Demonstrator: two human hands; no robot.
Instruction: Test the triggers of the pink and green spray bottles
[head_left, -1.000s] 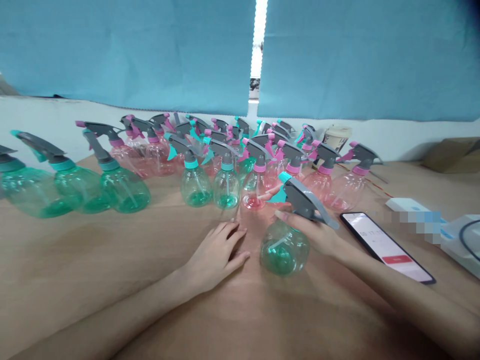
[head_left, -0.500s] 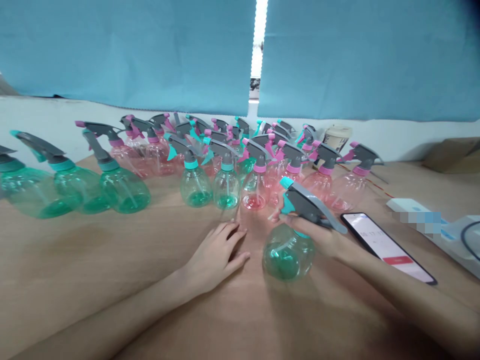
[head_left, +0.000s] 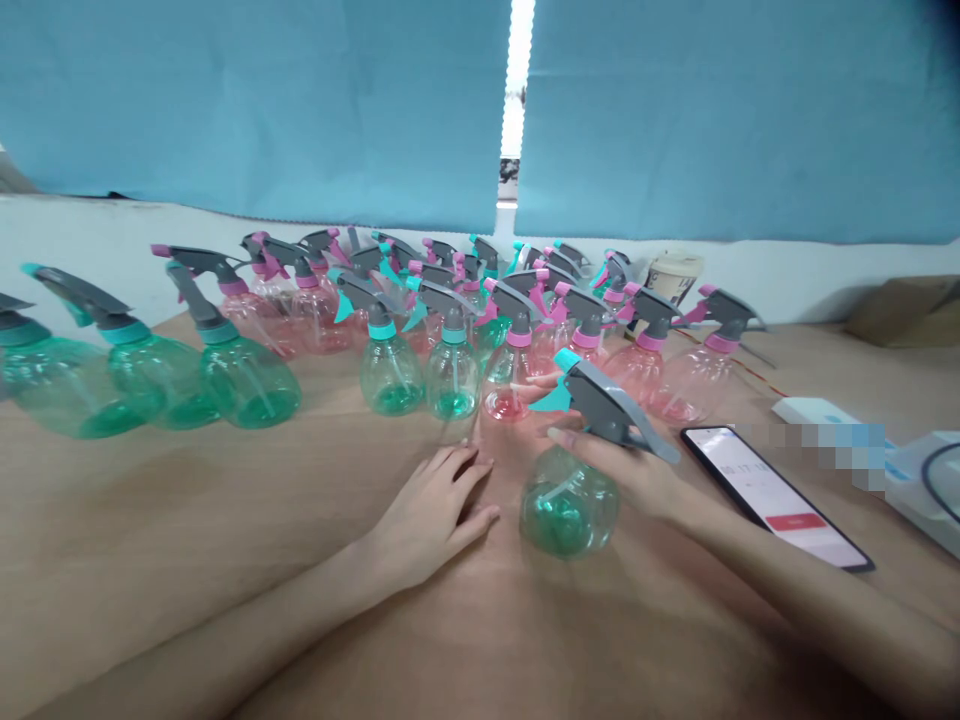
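The green spray bottle (head_left: pixel 568 503) was held tilted by the closed grip of the right hand (head_left: pixel 626 470), with the fingers curled around the grey sprayer head (head_left: pixel 604 408) so that the body was carried from its top, though whether its base touched the tabletop (head_left: pixel 187 520) could not be told. The left hand (head_left: pixel 431 515) was laid open and empty on the wood, seemingly for support, while rows of spray bottles (head_left: pixel 452 375) stood beyond and a phone (head_left: pixel 772 497) lay off to the right.
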